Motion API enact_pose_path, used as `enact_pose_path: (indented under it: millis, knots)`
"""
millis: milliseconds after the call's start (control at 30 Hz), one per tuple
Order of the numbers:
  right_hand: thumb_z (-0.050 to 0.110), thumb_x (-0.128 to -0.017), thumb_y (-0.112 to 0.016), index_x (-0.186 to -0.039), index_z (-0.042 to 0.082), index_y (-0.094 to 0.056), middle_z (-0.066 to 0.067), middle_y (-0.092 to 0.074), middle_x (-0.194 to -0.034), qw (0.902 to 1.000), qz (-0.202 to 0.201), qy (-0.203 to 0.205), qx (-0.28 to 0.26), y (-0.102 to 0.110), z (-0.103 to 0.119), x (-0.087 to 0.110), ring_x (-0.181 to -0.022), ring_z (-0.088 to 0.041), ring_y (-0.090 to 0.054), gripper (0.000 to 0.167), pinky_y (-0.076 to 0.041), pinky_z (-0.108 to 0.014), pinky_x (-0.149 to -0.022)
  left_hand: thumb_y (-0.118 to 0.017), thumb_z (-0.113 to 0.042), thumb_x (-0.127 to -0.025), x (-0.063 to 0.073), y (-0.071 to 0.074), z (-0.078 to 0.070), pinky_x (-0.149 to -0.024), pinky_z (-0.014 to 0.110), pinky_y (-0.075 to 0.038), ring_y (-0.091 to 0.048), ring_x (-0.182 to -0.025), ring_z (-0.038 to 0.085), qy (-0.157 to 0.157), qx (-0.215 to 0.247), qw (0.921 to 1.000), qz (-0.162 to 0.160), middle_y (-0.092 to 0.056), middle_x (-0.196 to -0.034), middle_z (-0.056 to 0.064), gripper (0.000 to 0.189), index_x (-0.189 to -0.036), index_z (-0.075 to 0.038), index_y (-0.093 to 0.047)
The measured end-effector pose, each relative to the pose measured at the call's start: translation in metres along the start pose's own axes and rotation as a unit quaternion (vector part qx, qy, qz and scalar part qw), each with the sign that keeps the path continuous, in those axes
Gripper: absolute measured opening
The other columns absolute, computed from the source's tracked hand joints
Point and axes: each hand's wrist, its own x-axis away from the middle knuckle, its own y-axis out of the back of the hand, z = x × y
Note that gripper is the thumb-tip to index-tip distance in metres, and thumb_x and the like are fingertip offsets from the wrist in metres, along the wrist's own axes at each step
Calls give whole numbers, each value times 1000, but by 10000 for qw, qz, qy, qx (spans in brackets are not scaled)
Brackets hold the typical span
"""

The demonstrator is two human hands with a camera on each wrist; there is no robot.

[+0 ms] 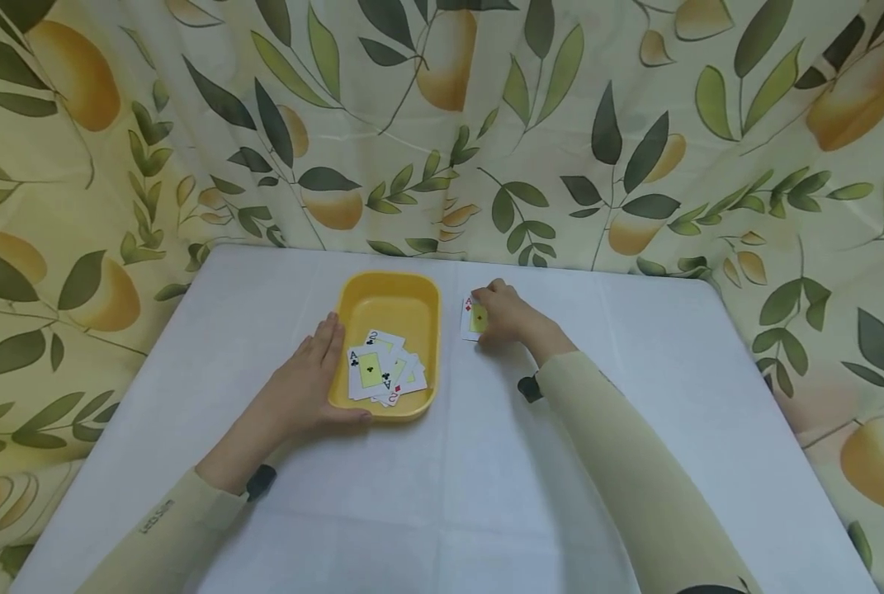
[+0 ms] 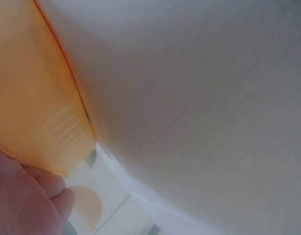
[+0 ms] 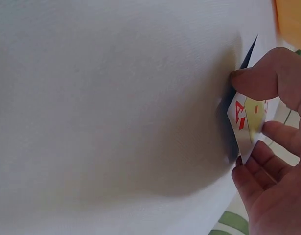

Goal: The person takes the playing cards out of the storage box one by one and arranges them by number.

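A yellow tray (image 1: pixel 390 285) sits on the white table, with several playing cards (image 1: pixel 370 369) lying overlapped in its near half; an ace of clubs is on top. My left hand (image 1: pixel 304 381) lies along the tray's left side, fingers straight against the wall and thumb at the near corner. Right of the tray, my right hand (image 1: pixel 508 316) grips an ace of diamonds (image 1: pixel 472 318) between thumb and fingers. In the right wrist view this card (image 3: pixel 245 120) is held by its edges and looks bent. Whether another card lies under it, I cannot tell.
A white cloth (image 1: pixel 442 511) covers the table. Behind it hangs a curtain (image 1: pixel 412 124) printed with leaves and orange fruit. A dark strap piece (image 1: pixel 262 483) shows at the left wrist and a similar one (image 1: pixel 530 388) at the right.
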Motion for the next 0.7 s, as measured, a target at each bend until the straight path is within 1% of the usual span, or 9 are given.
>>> enact_pose_path:
  millis: [300, 467, 567, 700]
  knots:
    - [19, -76, -84, -153, 11, -38, -16, -33, -150, 9997, 174, -197, 0, -3, -3, -6, -130, -31, -37, 90, -39, -51, -113, -48, -97, -65, -2, -1, 0, -125, 45, -16, -2, -155, 31, 37, -114, 9999, 75, 10, -167, 16, 144, -158, 2, 0]
    - [18, -76, -82, -154, 10, -35, -17, -31, -153, 9997, 116, -189, -78, -4, -5, -4, -136, -34, -33, 92, -36, -54, -115, -53, -94, -66, -1, 0, -1, -125, 45, -16, -3, -155, 31, 50, -79, 9999, 53, 9, -167, 16, 143, -158, 2, 0]
    - [16, -76, -82, -156, 10, -32, -18, -31, -154, 9999, 76, -105, -77, -2, -5, 1, -140, -35, -31, 94, -33, -54, -116, -54, -93, -66, 0, 1, -2, -125, 46, -16, -3, -155, 32, 39, -99, 9999, 42, 9, -167, 17, 143, -158, 2, 0]
    - [15, -75, -83, -156, 9, -31, -18, -31, -154, 9997, -38, 245, -81, 3, 1, 11, -141, -36, -31, 96, -33, -52, -117, -54, -93, -66, 0, 2, -3, -125, 46, -17, -4, -155, 32, 30, -89, 9999, 44, 8, -167, 17, 143, -158, 3, 0]
